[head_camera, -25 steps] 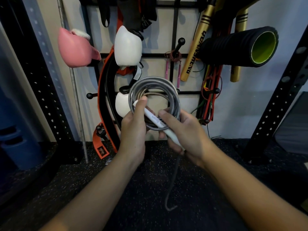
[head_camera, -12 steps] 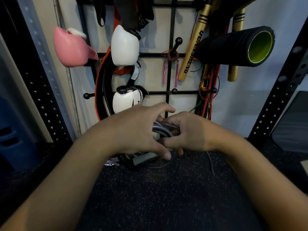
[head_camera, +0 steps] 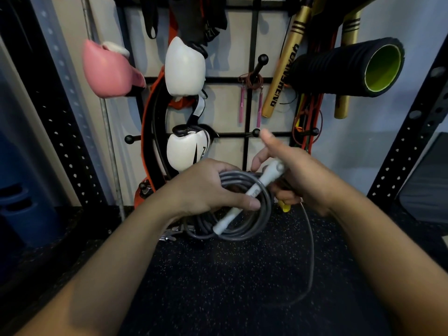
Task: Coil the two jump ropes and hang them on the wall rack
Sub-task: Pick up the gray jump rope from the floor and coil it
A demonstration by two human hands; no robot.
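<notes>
A grey jump rope [head_camera: 252, 229] is wound into a flat coil, and a white handle [head_camera: 252, 195] lies across it. My left hand [head_camera: 206, 187] grips the coil's left side, thumb pressed on the handle. My right hand [head_camera: 293, 175] holds the rope beside the handle's upper end, index finger stretched out. A loose tail of grey rope [head_camera: 311, 251] hangs from it down to the floor. A second jump rope with pink handles [head_camera: 251, 93] hangs coiled on a peg of the black wall rack [head_camera: 249, 25].
The rack carries a pink boxing glove [head_camera: 109, 69], white gloves [head_camera: 185, 66], gold sticks [head_camera: 282, 69], a black foam roller [head_camera: 346, 69] and red bands [head_camera: 308, 122]. Bare pegs [head_camera: 257, 133] stick out just above my hands. Black perforated uprights [head_camera: 412, 132] flank it over speckled flooring [head_camera: 230, 287].
The coil went from upright in front of the rack to low and flat. My hands closed over it, then my right hand opened out and the white handle now lies across the coil.
</notes>
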